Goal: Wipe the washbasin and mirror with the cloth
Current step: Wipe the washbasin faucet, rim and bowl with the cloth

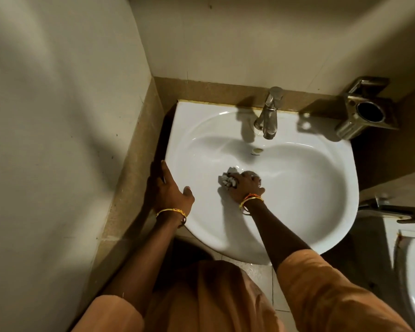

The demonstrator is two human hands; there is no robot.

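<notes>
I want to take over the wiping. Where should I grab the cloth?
Take the bunched end of the cloth that sticks out past the right hand, coming from above on the tap side; the rest lies under the hand.

Both arms reach forward and down, bare from the elbows, with orange sleeves at the upper arms and a gold bangle on each wrist. The left hand [169, 188] lies flat with fingers straight and together, pointing away from the body, thumb spread out to the right. The right hand [246, 186] is held palm down, its fingers curled over a crumpled grey cloth [228, 180] that shows at the fingertips.
</notes>
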